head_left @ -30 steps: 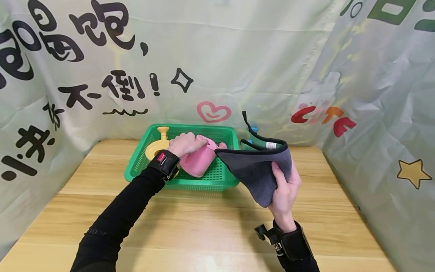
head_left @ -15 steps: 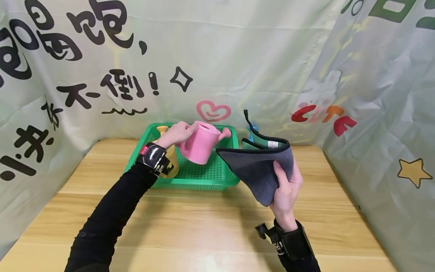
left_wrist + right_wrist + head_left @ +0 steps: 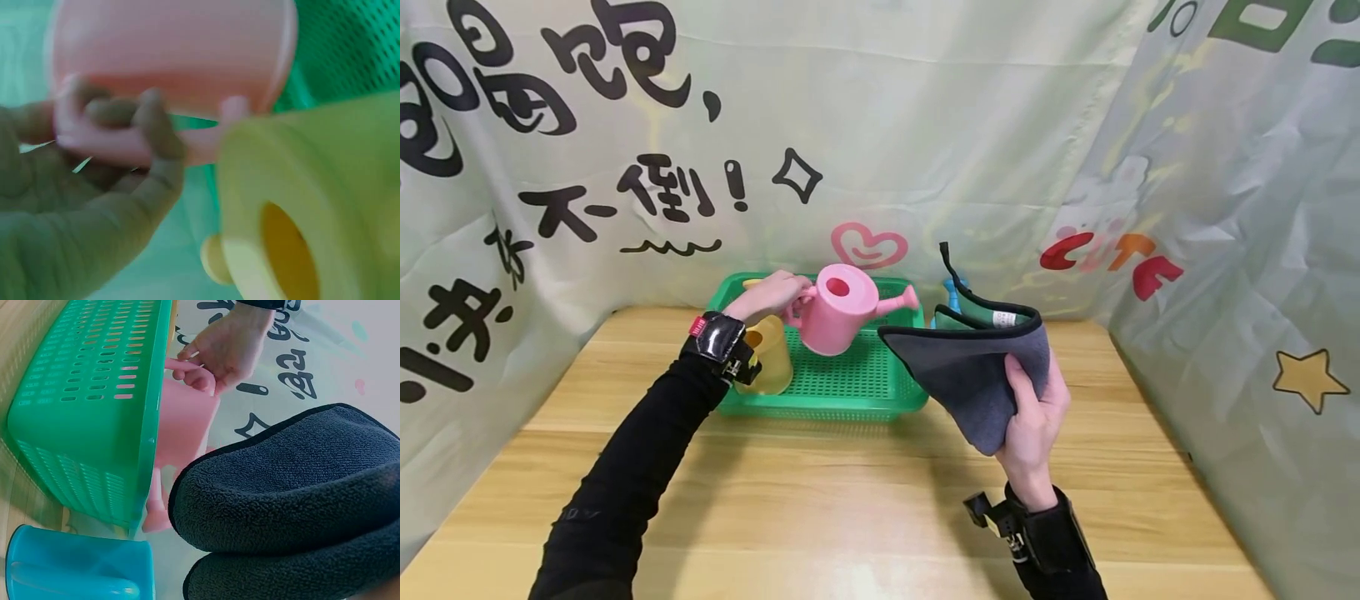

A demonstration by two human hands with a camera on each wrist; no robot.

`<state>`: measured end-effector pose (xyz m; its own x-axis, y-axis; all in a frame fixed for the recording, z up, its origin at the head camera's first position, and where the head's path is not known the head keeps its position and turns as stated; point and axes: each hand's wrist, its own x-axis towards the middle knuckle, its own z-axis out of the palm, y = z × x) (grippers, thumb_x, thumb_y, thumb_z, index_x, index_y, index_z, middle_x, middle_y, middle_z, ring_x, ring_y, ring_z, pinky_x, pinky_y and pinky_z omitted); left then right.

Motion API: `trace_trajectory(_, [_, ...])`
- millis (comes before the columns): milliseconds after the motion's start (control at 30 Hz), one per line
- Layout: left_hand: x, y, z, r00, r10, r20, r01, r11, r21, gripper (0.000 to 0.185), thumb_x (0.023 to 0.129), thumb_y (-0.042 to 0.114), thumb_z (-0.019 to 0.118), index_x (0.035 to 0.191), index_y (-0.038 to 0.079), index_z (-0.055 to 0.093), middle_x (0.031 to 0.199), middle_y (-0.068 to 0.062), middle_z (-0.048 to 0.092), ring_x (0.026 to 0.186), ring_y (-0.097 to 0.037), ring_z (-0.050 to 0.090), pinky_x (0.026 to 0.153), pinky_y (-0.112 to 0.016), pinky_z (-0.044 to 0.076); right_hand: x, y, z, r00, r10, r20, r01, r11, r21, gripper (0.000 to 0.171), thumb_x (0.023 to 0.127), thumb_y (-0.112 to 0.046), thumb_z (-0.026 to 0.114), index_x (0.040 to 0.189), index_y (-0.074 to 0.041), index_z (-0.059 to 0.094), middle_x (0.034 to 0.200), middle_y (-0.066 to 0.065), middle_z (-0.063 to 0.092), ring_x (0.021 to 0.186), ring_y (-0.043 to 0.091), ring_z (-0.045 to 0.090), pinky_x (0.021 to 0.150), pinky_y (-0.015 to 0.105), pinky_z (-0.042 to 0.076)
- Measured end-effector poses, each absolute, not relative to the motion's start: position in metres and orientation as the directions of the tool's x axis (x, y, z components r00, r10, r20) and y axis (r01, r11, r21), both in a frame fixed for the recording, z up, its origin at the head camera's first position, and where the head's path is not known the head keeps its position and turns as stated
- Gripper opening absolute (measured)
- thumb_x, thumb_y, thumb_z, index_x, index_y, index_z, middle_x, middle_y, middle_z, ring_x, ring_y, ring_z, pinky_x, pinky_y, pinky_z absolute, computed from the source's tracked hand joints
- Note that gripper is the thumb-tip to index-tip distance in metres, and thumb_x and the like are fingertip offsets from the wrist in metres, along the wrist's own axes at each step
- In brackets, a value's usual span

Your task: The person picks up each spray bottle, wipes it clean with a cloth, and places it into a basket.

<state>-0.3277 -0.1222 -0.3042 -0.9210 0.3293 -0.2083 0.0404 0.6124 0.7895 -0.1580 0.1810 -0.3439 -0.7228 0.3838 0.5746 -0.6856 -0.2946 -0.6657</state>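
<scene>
My left hand [image 3: 771, 297] grips the handle of a pink toy watering can [image 3: 838, 312], held over the green basket [image 3: 820, 408]. Its spout points right, and in the left wrist view the fingers [image 3: 162, 134] curl round the handle. Just beside that hand a yellow watering can [image 3: 772, 358] sits in the basket's left part. On the right, my right hand [image 3: 1033, 425] pinches a folded dark grey cloth [image 3: 966, 375] with black edging and a green inner side. The right wrist view shows the cloth's [image 3: 281, 481] fuzzy surface close up, with that hand mostly out of frame.
A blue watering can [image 3: 81, 565] stands on the table right of the basket, mostly hidden behind the cloth in the head view. The wooden table [image 3: 820, 508] stretches in front, and a printed fabric backdrop [image 3: 970, 125] rises behind and at both sides.
The pink watering can has risen from inside the basket and turned, so its opening faces up and its spout points right. My left hand moved left and up with it; the right hand has hardly moved.
</scene>
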Motion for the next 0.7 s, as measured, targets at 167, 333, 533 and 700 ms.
trace_trajectory(167, [-0.332, -0.122, -0.312, -0.967, 0.187, -0.175, 0.021, 0.738, 0.675, 0.064, 0.088, 0.071, 0.058, 0.060, 0.015, 0.041, 0.053, 0.006, 0.041, 0.055, -0.017, 0.060, 0.060, -0.028, 0.042, -0.159, 0.181, -0.345, -0.726, 0.385, 0.570, -0.681, -0.287, -0.674, 0.021, 0.099, 0.001, 0.053, 0.113, -0.002, 0.067, 0.099, 0.002, 0.067, 0.089, 0.013, 0.065, 0.079, 0.025, 0.055])
trace_trajectory(333, [-0.337, -0.124, -0.315, -0.968, 0.197, -0.156, 0.051, 0.764, 0.643, 0.056, 0.087, 0.056, 0.068, 0.059, 0.017, 0.040, 0.050, 0.010, 0.038, 0.060, -0.017, 0.067, 0.062, -0.025, 0.044, -0.159, 0.180, -0.345, -0.727, 0.388, 0.567, -0.679, -0.280, -0.678, 0.020, 0.099, 0.000, 0.053, 0.112, -0.002, 0.067, 0.099, 0.002, 0.067, 0.090, 0.013, 0.065, 0.080, 0.025, 0.055])
trace_trajectory(533, [-0.341, -0.128, -0.318, -0.948, 0.287, -0.138, 0.182, 0.843, 0.506, 0.044, 0.094, 0.044, 0.051, 0.064, 0.013, 0.051, 0.058, 0.003, 0.051, 0.061, -0.016, 0.055, 0.057, -0.024, 0.035, -0.159, 0.180, -0.347, -0.731, 0.389, 0.561, -0.673, -0.278, -0.685, 0.021, 0.099, 0.001, 0.052, 0.112, -0.003, 0.068, 0.099, 0.001, 0.068, 0.090, 0.013, 0.064, 0.081, 0.025, 0.053])
trace_trajectory(700, [-0.340, -0.130, -0.318, -0.936, 0.295, -0.193, 0.225, 0.921, 0.317, 0.043, 0.097, 0.043, 0.044, 0.079, 0.008, 0.060, 0.086, -0.008, 0.056, 0.080, -0.024, 0.053, 0.067, -0.031, 0.040, -0.159, 0.179, -0.346, -0.730, 0.379, 0.569, -0.677, -0.286, -0.679, 0.021, 0.099, 0.001, 0.053, 0.114, -0.001, 0.067, 0.101, 0.003, 0.068, 0.092, 0.014, 0.065, 0.082, 0.025, 0.055])
